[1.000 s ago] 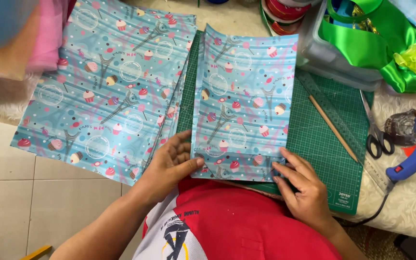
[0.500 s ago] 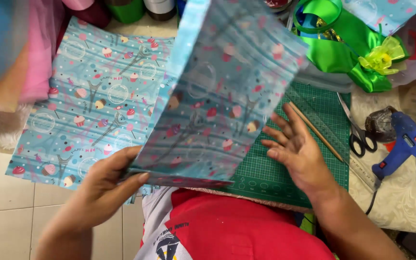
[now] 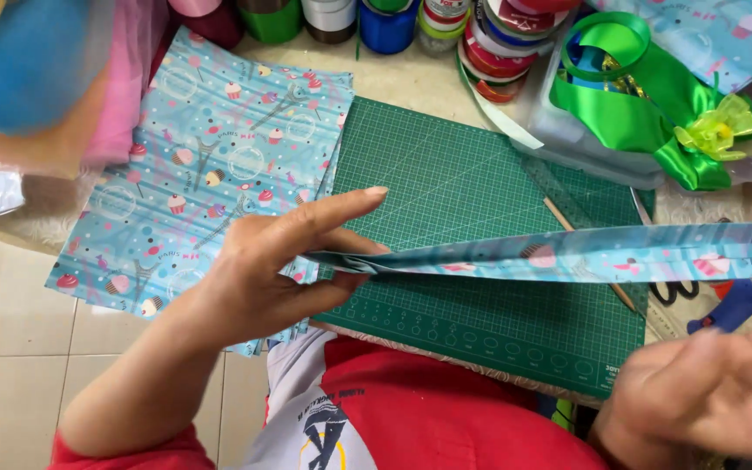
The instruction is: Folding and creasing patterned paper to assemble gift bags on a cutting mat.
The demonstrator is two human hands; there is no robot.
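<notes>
One sheet of patterned blue paper (image 3: 559,254) is lifted off the green cutting mat (image 3: 463,226), seen nearly edge-on in the head view, stretching rightward above the mat's near half. The left hand (image 3: 280,261) holds its left end, thumb below and fingers (image 3: 341,209) extended above, pinching the edge lightly. The right hand (image 3: 707,396) hangs blurred off the mat's near right corner, palm loose, fingers released and touching nothing that I can see.

To handle the sheet well, I judge it should be kept taut and level, with the pinch close to the corner, so that it does not crease or drag over the wooden stick (image 3: 589,252) lying on the mat's right part.

More matching paper sheets (image 3: 202,165) lie flat just left of the mat. Beyond the mat's far right corner stands a clear plastic box (image 3: 567,130) holding green ribbon (image 3: 646,104) and a yellow-green bow (image 3: 715,130). Along the mat's far edge stand ribbon spools (image 3: 489,35). A blue glue gun (image 3: 741,292) lies on the tabletop right of the mat, partly hidden.
</notes>
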